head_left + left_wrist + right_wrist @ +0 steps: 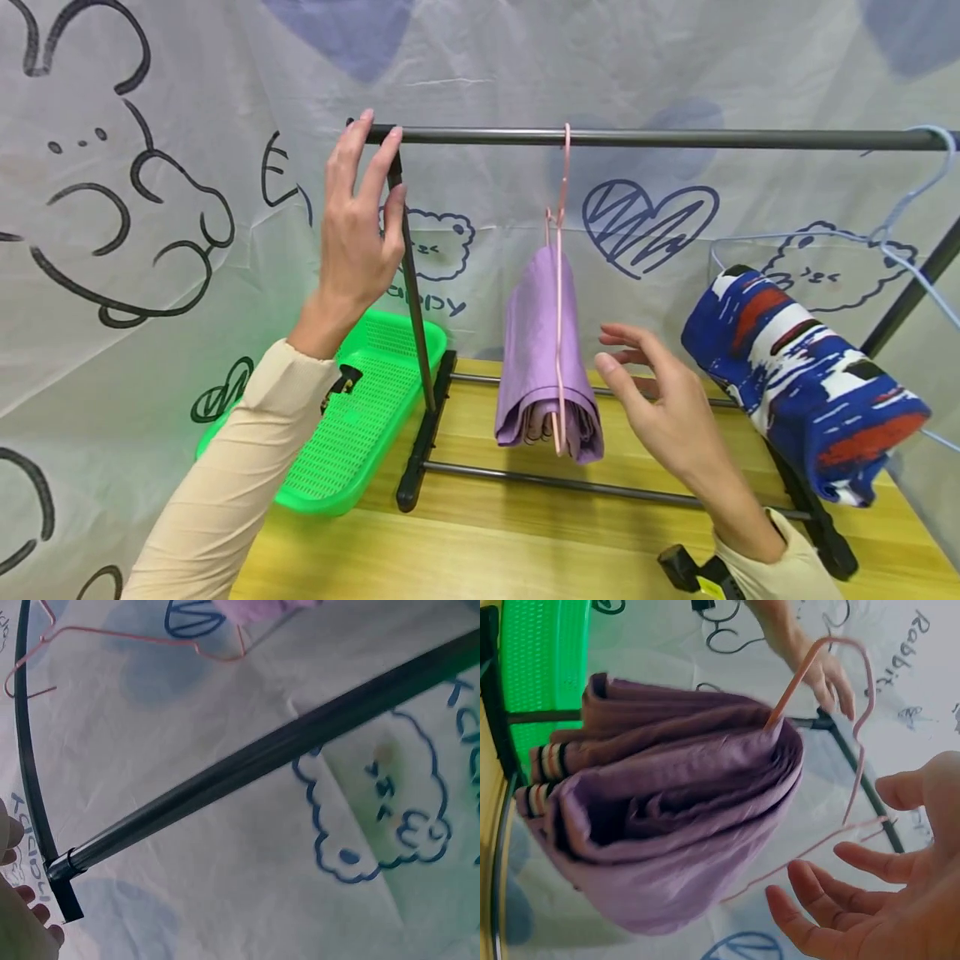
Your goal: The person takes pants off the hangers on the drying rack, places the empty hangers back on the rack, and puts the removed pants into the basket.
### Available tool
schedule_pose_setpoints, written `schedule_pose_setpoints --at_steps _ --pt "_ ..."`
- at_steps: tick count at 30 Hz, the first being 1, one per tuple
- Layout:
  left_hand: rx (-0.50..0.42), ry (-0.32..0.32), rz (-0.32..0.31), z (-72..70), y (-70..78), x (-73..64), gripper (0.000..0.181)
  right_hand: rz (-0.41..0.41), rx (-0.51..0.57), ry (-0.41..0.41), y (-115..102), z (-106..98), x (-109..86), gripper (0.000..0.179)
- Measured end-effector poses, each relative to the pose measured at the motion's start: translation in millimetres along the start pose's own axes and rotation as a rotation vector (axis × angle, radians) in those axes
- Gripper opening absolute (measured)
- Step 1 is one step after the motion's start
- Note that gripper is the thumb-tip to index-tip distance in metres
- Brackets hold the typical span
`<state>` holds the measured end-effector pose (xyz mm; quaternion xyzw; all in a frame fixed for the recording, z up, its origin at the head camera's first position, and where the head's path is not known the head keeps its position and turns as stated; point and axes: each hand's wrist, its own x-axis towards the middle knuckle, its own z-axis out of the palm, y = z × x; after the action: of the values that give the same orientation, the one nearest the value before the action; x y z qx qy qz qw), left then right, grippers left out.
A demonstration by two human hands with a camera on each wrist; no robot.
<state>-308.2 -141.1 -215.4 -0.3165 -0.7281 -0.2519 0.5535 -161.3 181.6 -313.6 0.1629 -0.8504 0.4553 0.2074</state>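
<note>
At the rack's top left corner, my left hand (pixel 354 225) is raised with its fingers fairly straight, fingertips right at the end of the dark top bar (pixel 480 136). A folded purple cloth (pixel 536 350) hangs over a pink hanger (pixel 559 308), which is hooked on that bar and seen nearly edge-on. My right hand (pixel 671 412) is just right of the cloth, fingers loosely bent and holding nothing. In the right wrist view, a gap shows between its fingers (pixel 817 896) and the folded purple layers. Only part of the left hand (pixel 22 907) appears in the left wrist view.
A blue, white and red patterned cloth (pixel 802 383) hangs from a light blue hanger (pixel 892 225) on the right. Behind my left forearm lies a green plastic basket (pixel 431 333). The rack's lower rails (pixel 540 479) cross above the wooden tabletop (pixel 480 554). A printed sheet (pixel 480 67) forms the backdrop.
</note>
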Motion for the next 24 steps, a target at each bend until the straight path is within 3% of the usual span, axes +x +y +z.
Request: schedule_pose_setpoints --at_steps 6,12,20,24 --pt "0.036 -0.019 0.002 6.6 -1.3 18.2 0.044 -0.003 0.059 0.032 -27.0 2.2 1.0 0.037" --pt "0.076 -0.037 -0.01 10.2 -2.1 26.2 0.035 -0.015 0.034 0.026 -42.9 11.7 2.3 0.05" --pt "0.122 0.026 -0.019 15.5 -7.9 30.5 0.033 -0.055 0.024 0.027 -47.4 17.0 -0.1 0.045" --pt "0.092 0.054 -0.043 17.6 -8.0 30.6 0.031 -0.08 0.007 0.057 -47.1 12.2 -2.9 0.046"
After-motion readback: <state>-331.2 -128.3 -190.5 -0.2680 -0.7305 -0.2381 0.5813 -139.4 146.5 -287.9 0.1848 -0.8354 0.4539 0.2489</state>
